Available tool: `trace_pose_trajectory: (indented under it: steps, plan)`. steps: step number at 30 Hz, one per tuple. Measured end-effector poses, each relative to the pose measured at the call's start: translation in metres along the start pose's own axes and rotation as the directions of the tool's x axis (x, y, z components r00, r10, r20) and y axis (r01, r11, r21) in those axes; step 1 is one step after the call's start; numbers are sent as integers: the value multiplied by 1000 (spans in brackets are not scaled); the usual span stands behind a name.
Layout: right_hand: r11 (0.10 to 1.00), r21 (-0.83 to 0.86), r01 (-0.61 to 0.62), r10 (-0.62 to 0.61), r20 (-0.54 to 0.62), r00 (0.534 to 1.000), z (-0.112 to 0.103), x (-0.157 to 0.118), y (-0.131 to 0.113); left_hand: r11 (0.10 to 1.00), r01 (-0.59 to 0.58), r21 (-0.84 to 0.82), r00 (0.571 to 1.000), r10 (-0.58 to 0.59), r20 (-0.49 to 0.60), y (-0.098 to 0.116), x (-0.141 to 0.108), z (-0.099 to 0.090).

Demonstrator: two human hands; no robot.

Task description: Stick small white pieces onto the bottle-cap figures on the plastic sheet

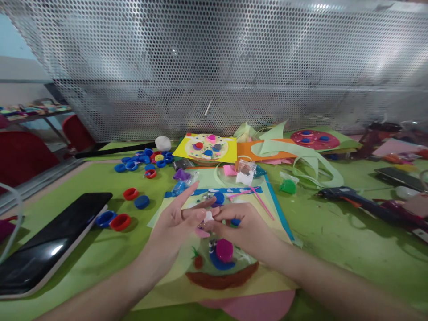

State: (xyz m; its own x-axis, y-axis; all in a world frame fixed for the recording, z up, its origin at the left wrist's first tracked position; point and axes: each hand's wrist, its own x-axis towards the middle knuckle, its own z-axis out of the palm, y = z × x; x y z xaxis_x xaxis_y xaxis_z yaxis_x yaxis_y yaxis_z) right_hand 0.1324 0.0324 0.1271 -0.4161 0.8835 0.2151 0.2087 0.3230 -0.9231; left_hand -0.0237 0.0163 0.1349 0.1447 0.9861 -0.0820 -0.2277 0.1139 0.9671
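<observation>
My left hand (pixel 179 219) and my right hand (pixel 245 223) meet above a craft picture on pale yellow paper (pixel 167 281). Between their fingertips is a small lump of white modelling clay (pixel 208 216), which both hands pinch; my left index finger sticks up. Below them, the picture has a magenta bottle cap (pixel 224 250) forming a snail's shell on a blue clay body, and a brown clay strip (pixel 222 278). A blue cap (pixel 219 199) shows just beyond the fingers. Part of the picture's middle is hidden by my hands.
Left lie a phone (pixel 53 240) and several bottle caps (pixel 142 202). Clay packets (pixel 245 173) and a yellow card (pixel 229 149) with a decorated disc are beyond the picture. A glue gun (pixel 347 195) and paper scraps (pixel 321 171) lie right. A perforated metal panel (pixel 214 67) stands behind.
</observation>
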Motion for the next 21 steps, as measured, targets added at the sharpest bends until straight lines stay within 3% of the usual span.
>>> trace_pose_trajectory:
  steps: [9, 16, 21]
  plan:
    - [995, -20, 95, -95, 3, 995, 0, 0, -2, 999, -16, 51, 999, 18, -39, 2, 0, 1]
    - [992, -128, -10, 17, 58, 998, -1, 0, 1, 997, -48, 53, 997, 51, -61, 3, 0, 1]
    - [998, -61, -28, 30, 40, 999, -1, 0, -2, 998, -41, 39, 997, 43, -60, 0, 0, 1]
